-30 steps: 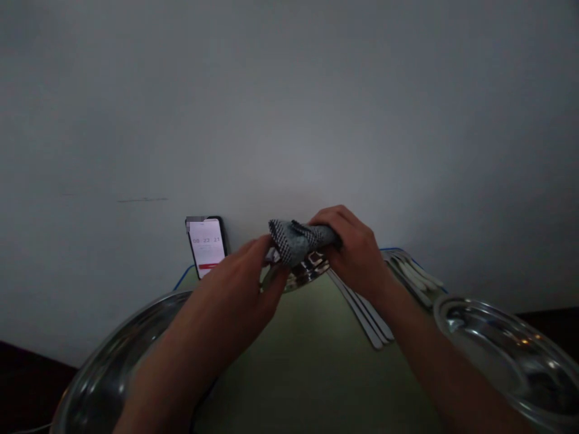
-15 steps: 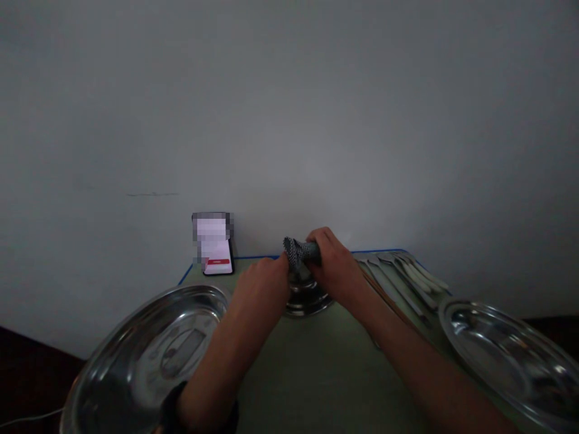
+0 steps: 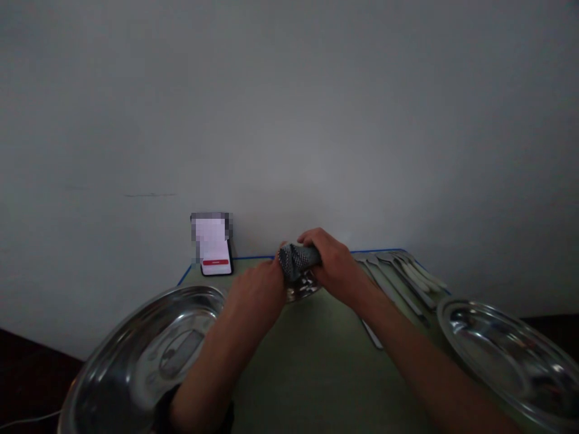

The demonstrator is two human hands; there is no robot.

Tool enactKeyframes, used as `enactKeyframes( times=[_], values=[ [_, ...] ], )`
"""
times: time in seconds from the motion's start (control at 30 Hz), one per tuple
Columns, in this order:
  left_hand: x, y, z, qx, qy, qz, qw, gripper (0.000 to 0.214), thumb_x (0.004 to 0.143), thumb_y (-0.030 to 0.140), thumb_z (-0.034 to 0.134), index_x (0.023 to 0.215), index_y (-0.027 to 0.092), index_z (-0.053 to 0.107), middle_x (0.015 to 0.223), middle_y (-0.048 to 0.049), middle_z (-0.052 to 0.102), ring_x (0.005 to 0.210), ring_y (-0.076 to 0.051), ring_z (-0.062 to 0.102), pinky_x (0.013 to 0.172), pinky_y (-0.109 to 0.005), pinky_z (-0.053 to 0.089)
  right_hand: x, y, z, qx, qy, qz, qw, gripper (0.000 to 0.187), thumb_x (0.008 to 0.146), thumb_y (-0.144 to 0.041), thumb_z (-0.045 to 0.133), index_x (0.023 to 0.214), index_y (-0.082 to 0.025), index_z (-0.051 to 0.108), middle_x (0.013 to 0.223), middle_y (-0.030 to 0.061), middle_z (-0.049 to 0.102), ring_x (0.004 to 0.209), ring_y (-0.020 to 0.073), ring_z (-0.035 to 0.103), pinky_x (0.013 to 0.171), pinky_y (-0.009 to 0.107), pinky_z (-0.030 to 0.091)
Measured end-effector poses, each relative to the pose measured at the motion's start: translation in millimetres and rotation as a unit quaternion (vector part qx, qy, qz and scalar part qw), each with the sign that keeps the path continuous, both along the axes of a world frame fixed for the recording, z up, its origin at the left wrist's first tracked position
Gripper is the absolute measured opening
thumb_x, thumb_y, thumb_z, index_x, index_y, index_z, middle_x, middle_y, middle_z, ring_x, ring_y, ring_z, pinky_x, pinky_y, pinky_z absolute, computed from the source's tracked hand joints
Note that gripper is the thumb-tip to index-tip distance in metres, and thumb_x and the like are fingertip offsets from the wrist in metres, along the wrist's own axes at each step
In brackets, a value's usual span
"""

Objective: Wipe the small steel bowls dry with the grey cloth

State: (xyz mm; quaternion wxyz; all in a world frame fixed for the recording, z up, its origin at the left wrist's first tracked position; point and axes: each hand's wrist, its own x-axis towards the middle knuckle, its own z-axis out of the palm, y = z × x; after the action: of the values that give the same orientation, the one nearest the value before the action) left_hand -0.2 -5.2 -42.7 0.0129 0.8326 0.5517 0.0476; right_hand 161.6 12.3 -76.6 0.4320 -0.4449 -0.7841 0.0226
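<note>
A dark cloth with a small black-and-white check (image 3: 295, 260) is bunched between my hands near the far edge of the table. My right hand (image 3: 335, 262) is closed round its right end. Beneath the cloth is a small shiny metal bowl (image 3: 304, 290), mostly covered by the cloth and hands. My left hand (image 3: 262, 289) is closed at the bowl's left side, thumb side against the cloth; its fingertips are hidden, but it appears to grip the bowl's rim.
A large metal basin (image 3: 136, 367) stands at the left, and an oval metal dish (image 3: 502, 355) at the right. Several metal and pale-handled utensils (image 3: 402, 280) lie at the back right. A lit phone (image 3: 216, 247) leans against the wall (image 3: 289, 120).
The cloth has spread wider and come slightly left and lower, toward my left hand. Less of the bowl shows, and its near edge sits higher in view. My right arm has shifted a little left.
</note>
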Motion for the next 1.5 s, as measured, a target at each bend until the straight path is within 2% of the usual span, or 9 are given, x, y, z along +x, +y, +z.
enactKeyframes(
  times=[0.47, 0.67, 0.8, 0.9, 0.97, 1.1, 1.2, 1.37, 1.5],
  values=[
    [4.2, 7.7, -11.5, -0.003, 0.012, -0.001, 1.0, 0.031, 0.084, 0.011, 0.035, 0.097, 0.012, 0.063, 0.09, -0.0148, 0.071, 0.078, -0.025, 0.069, 0.064, -0.03, 0.05, -3.4, 8.6, -14.6, 0.014, -0.004, -0.059, 0.998, 0.028, 0.068, -0.006, 0.047, 0.092, -0.021, 0.05, 0.093, 0.0065, 0.064, 0.088, 0.0207, 0.06, 0.078, 0.033, 0.045],
    [0.6, -13.1, 15.3, 0.034, -0.063, -0.066, 0.995, 0.034, 0.088, 0.017, 0.033, 0.109, 0.015, 0.06, 0.08, -0.0106, 0.071, 0.066, -0.024, 0.067, 0.058, -0.032, 0.048, 16.2, -0.8, 5.5, 0.177, 0.005, -0.055, 0.983, 0.023, 0.076, -0.013, 0.055, 0.096, -0.023, 0.056, 0.096, 0.0044, 0.068, 0.091, 0.0192, 0.063, 0.082, 0.032, 0.047],
    [-9.5, -23.9, 32.3, 0.029, -0.187, -0.079, 0.979, 0.052, 0.09, 0.025, 0.036, 0.142, 0.025, 0.031, 0.082, -0.0071, 0.07, 0.063, -0.021, 0.067, 0.056, -0.032, 0.051, 31.5, -8.4, 24.5, 0.213, 0.113, -0.136, 0.961, 0.026, 0.075, -0.023, 0.063, 0.1, -0.026, 0.058, 0.091, 0.0001, 0.069, 0.081, 0.0177, 0.064, 0.075, 0.031, 0.049],
    [-12.5, -21.9, 33.9, -0.019, -0.341, -0.077, 0.937, 0.053, 0.09, 0.033, 0.041, 0.142, 0.028, 0.031, 0.088, -0.0061, 0.069, 0.062, -0.018, 0.068, 0.058, -0.033, 0.057, 26.7, -6.6, 28.0, 0.153, 0.299, -0.156, 0.929, 0.025, 0.073, -0.031, 0.066, 0.096, -0.023, 0.059, 0.086, 0.0003, 0.068, 0.077, 0.017, 0.062, 0.073, 0.031, 0.05],
    [-9.4, -18.4, 30.7, -0.049, -0.455, -0.081, 0.885, 0.05, 0.089, 0.032, 0.046, 0.138, 0.027, 0.036, 0.104, -0.0075, 0.066, 0.069, -0.018, 0.068, 0.058, -0.031, 0.059, 13.8, -4.2, 25.6, 0.077, 0.442, -0.078, 0.89, 0.027, 0.076, -0.035, 0.063, 0.1, -0.022, 0.058, 0.098, 0.0032, 0.068, 0.087, 0.0178, 0.063, 0.079, 0.034, 0.05],
    [2.1, -13.5, 22.3, -0.078, -0.59, -0.089, 0.798, 0.048, 0.086, 0.027, 0.049, 0.132, 0.029, 0.033, 0.133, -0.0073, 0.049, 0.089, -0.02, 0.067, 0.055, -0.029, 0.061, -14.8, -2.3, 17.1, -0.112, 0.637, 0.061, 0.76, 0.032, 0.076, -0.032, 0.061, 0.106, -0.024, 0.055, 0.114, 0.0037, 0.064, 0.095, 0.0174, 0.064, 0.086, 0.037, 0.05],
    [5.2, -12.7, 19.6, -0.103, -0.572, -0.068, 0.811, 0.052, 0.086, 0.031, 0.051, 0.131, 0.027, 0.025, 0.122, -0.0091, 0.056, 0.078, -0.02, 0.069, 0.051, -0.032, 0.059, -17.0, -0.5, 13.6, -0.178, 0.673, 0.058, 0.716, 0.033, 0.069, -0.025, 0.066, 0.101, -0.023, 0.057, 0.107, 0.0021, 0.068, 0.088, 0.0165, 0.065, 0.086, 0.037, 0.051],
    [-4.0, -11.5, 25.1, 0.006, -0.355, -0.021, 0.934, 0.041, 0.085, 0.045, 0.049, 0.115, 0.018, 0.046, 0.096, -0.0099, 0.066, 0.085, -0.026, 0.066, 0.073, -0.043, 0.053, 15.6, 3.3, 19.7, -0.152, 0.572, 0.055, 0.804, 0.028, 0.067, -0.026, 0.068, 0.094, -0.022, 0.061, 0.094, 0.0012, 0.069, 0.083, 0.0178, 0.065, 0.082, 0.038, 0.051],
    [-11.0, -11.3, 30.2, 0.029, -0.298, -0.046, 0.953, 0.033, 0.088, 0.042, 0.044, 0.113, 0.022, 0.05, 0.091, -0.0044, 0.068, 0.083, -0.022, 0.064, 0.072, -0.035, 0.047, 32.8, -4.5, 31.1, -0.085, 0.337, 0.019, 0.937, 0.022, 0.074, -0.028, 0.064, 0.094, -0.02, 0.063, 0.091, 0.0025, 0.067, 0.084, 0.0192, 0.062, 0.081, 0.038, 0.049]
  ],
)
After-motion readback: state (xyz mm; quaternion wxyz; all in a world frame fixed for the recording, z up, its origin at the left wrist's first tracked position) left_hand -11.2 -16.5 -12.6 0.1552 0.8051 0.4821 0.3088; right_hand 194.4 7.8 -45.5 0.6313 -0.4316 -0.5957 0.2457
